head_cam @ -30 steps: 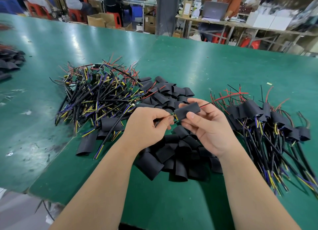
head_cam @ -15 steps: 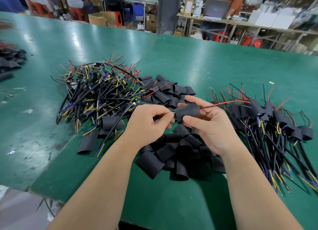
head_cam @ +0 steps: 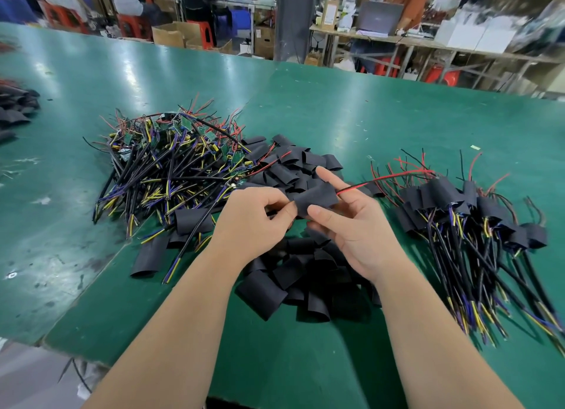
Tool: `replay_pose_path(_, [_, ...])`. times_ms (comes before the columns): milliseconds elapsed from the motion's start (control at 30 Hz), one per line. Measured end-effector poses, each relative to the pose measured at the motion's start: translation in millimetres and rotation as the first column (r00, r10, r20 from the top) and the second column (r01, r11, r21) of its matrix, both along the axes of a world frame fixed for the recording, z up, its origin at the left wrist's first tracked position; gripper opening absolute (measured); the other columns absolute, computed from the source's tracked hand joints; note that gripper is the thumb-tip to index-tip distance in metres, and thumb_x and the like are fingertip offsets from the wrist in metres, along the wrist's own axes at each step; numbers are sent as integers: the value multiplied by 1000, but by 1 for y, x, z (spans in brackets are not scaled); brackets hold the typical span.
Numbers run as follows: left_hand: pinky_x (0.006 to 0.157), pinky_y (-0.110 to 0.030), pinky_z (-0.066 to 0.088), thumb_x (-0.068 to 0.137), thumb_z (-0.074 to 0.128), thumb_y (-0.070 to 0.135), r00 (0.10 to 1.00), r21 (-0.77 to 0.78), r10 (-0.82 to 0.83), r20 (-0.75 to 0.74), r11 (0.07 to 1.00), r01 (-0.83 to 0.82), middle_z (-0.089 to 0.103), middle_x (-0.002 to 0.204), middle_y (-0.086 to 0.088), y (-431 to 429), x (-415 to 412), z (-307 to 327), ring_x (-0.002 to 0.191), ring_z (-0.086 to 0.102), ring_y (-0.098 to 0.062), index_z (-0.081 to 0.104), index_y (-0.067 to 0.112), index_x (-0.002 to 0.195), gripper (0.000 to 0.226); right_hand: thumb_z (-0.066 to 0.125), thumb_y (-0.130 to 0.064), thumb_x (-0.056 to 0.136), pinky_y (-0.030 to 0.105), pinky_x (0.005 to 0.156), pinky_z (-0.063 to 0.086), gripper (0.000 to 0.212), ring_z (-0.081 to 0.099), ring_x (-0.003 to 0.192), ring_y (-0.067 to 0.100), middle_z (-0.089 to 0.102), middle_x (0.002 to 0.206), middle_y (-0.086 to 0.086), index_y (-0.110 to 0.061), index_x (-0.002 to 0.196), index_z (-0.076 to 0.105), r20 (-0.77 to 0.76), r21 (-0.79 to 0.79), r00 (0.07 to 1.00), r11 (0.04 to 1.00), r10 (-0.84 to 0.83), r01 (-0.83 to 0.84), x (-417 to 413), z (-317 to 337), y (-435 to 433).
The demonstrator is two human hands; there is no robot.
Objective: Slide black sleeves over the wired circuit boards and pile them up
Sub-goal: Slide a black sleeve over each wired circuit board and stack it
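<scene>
Black sleeve sits between the two hands, above the middle of the table. The right hand holds it, thumb pressed on its near face and fingers behind, with the index finger stretched out past its top edge. The left hand pinches the wire bundle at the sleeve's left end, thumb and forefinger closed right against the opening. A second ago a short stretch of yellow and green showed in the gap between those fingertips and the sleeve – now the sleeve has slid left and that gap is gone. A red wire sticks out of the sleeve's right end and points toward the right-hand pile.

Under the wrists lies a heap of loose sleeves, spreading back toward the middle of the green table. To the left is the tangle of bare boards with black, yellow and blue wires, a few sleeves lying at its near edge. To the right is the pile of finished pieces, sleeves at the far end and wires trailing toward the near edge – neither pile has changed. More black sleeves lie at the far left edge. Beyond the table stand a laptop, cardboard boxes and several people.
</scene>
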State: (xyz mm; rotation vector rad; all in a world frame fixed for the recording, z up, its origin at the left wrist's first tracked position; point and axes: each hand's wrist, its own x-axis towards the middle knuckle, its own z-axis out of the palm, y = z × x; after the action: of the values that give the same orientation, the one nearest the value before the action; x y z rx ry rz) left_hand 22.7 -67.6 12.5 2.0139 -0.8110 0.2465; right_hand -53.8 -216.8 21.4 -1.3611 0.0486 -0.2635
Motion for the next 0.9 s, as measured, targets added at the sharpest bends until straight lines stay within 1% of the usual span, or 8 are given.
replay_pose_path(133, [59,-12,41,81,60,50,994,-75,111,5,991,-110,63,60,11,-1,-2,1,60,57,-3,67,20,68,33,57,12,85,24,63,56,46,65,76,19,59,77,6,-12,124,53,-28,309,980,931,-196,195,4,12,0])
replay_pose_path(233, [61,-22,41,89,45,55,949,-143,311,-42,939,-314,61,58,7,7,5,3,58,56,-8,64,19,69,45,52,5,91,16,53,49,20,69,67,17,58,83,13,-2,109,47,-13,564,917,754,-398,335,-3,30,-32])
replay_pose_path(333, [75,-34,40,93,49,30,846,-4,531,43,847,-532,65,83,1,15,16,-1,84,57,-27,66,15,93,23,52,-4,93,14,48,43,4,57,53,8,51,79,9,-6,94,50,42,591,829,683,-557,429,-21,39,-69])
replay_pose_path(433, [92,-42,37,87,56,26,755,294,649,96,706,-644,57,121,-8,17,19,-9,113,45,-33,58,17,122,36,61,-2,88,19,55,47,11,56,57,11,61,69,3,-12,88,62,78,346,688,666,-722,660,-35,39,-90])
replay_pose_path(500, [95,-44,35,87,58,27,735,423,669,107,639,-643,54,125,-10,18,21,-12,117,43,-34,55,16,124,39,66,-2,84,19,55,45,16,58,55,6,66,62,-6,-19,83,67,113,-6,609,613,-785,790,-39,37,-96])
replay_pose_path(633, [93,-43,31,89,59,30,692,468,700,178,558,-685,60,116,-9,24,28,-15,111,49,-34,64,25,117,28,70,-11,77,23,81,48,17,63,72,11,66,75,-4,-16,92,75,199,-732,591,282,-782,620,-34,21,-92])
replay_pose_path(767, [90,-42,28,86,63,42,665,457,734,138,549,-700,61,106,-4,28,32,-13,105,49,-33,69,35,105,21,62,1,78,28,78,44,22,64,88,28,70,94,9,-11,92,74,131,-901,652,184,-747,392,-22,7,-77])
replay_pose_path(900, [85,-42,25,85,64,47,658,432,737,155,548,-716,62,94,-2,31,34,-15,101,48,-32,73,32,91,18,56,4,84,36,89,51,30,63,101,34,69,110,13,-11,103,74,-162,-957,687,283,-708,66,-16,2,-70])
